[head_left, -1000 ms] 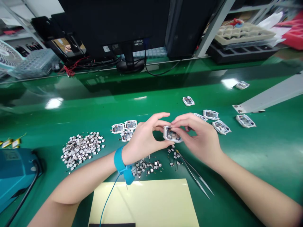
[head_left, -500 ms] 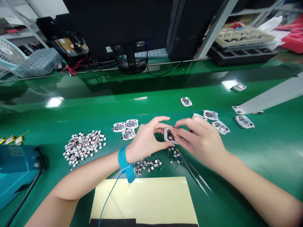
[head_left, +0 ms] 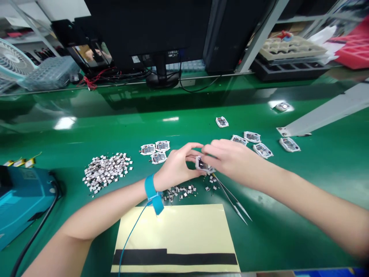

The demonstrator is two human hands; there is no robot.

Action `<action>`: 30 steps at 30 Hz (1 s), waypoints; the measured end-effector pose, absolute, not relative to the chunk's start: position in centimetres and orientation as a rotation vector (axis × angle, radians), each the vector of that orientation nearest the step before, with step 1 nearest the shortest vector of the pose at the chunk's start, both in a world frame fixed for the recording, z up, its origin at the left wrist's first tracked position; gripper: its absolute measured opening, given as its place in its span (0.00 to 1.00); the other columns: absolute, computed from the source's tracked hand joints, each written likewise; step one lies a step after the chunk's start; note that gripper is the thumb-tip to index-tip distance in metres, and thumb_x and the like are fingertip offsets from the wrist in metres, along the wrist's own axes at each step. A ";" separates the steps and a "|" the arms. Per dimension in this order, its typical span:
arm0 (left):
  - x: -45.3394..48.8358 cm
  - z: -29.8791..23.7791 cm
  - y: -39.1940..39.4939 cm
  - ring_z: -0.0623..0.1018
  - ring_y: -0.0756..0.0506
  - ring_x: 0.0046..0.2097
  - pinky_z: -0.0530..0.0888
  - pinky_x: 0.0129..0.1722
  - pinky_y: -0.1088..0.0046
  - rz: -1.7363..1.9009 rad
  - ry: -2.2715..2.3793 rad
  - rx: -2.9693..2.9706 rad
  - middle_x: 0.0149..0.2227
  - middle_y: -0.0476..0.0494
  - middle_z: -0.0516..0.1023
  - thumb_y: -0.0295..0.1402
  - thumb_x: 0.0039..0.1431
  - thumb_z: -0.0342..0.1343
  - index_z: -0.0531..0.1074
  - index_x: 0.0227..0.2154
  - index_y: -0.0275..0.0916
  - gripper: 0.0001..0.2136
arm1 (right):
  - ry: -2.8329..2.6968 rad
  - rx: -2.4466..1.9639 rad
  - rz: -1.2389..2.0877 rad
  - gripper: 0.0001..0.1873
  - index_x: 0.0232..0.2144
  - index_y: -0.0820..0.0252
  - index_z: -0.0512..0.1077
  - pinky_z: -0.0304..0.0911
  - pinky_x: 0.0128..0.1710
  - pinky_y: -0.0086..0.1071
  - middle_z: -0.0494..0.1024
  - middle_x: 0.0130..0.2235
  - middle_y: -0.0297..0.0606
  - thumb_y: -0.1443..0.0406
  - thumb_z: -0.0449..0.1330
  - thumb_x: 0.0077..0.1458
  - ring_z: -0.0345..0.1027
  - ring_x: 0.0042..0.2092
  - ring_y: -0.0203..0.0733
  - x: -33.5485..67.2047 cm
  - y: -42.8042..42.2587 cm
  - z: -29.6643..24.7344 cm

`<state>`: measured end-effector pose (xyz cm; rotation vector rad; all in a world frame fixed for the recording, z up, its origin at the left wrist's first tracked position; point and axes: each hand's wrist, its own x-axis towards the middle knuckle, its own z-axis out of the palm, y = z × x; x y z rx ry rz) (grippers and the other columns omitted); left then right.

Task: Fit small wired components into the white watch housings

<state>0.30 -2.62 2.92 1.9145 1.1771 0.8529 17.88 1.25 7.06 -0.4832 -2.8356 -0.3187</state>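
My left hand [head_left: 177, 165], with a blue wrist strap [head_left: 154, 194], grips a white watch-like casing [head_left: 198, 163] with a dark interior between thumb and fingers. The curled fingers of my right hand [head_left: 233, 156] reach over the casing's upper right side and touch it. Its thumb and whatever it may pinch are hidden. Below the casing lie metal tweezers [head_left: 230, 199], their tips towards the front. Small silvery parts with leads [head_left: 180, 192] are scattered under my left wrist, and a few more [head_left: 212, 181] lie beside the tweezers.
A large pile of small square parts [head_left: 106, 171] lies left. Several white casings with circuit boards stand around: a trio [head_left: 158, 157] left of centre, others [head_left: 263, 150] at right. A yellow sheet [head_left: 175, 227] lies in front; a white metal support [head_left: 325, 109] crosses the right side.
My right hand has moved up and left over the casing, its fingers now more curled. The casing has tilted in my left hand. The view has shifted a little.
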 end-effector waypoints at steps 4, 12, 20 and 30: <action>-1.4 1.2 -2.8 0.74 0.45 0.43 0.73 0.42 0.65 0.684 1.371 2.135 0.42 0.42 0.73 0.29 0.48 0.57 0.60 0.46 0.37 0.21 | -2.730 -1.099 0.197 0.08 0.29 0.63 0.65 0.59 0.26 0.28 0.68 0.26 0.35 0.62 0.57 0.49 0.64 0.29 0.36 21.3 -1.1 4.4; -4.4 2.5 -5.0 0.68 0.46 0.48 0.68 0.48 0.65 0.494 1.298 2.465 0.44 0.44 0.72 0.27 0.57 0.47 0.68 0.41 0.39 0.10 | -2.560 -1.472 0.247 0.07 0.23 0.59 0.59 0.55 0.18 0.27 0.66 0.21 0.32 0.65 0.51 0.51 0.62 0.20 0.34 25.7 -5.4 -0.4; -2.9 2.8 -4.8 0.71 0.43 0.39 0.71 0.37 0.65 0.009 1.162 2.789 0.37 0.40 0.72 0.23 0.56 0.45 0.71 0.34 0.34 0.09 | -2.518 -1.224 0.020 0.08 0.30 0.62 0.66 0.63 0.29 0.33 0.69 0.30 0.38 0.63 0.50 0.54 0.65 0.31 0.39 25.0 -2.7 1.5; -4.7 3.5 -5.6 0.69 0.46 0.42 0.69 0.43 0.69 0.054 1.494 2.643 0.39 0.43 0.71 0.27 0.59 0.43 0.69 0.37 0.35 0.10 | -2.705 -0.939 0.310 0.08 0.33 0.58 0.70 0.64 0.36 0.28 0.69 0.33 0.35 0.67 0.52 0.53 0.65 0.34 0.34 17.9 1.4 0.8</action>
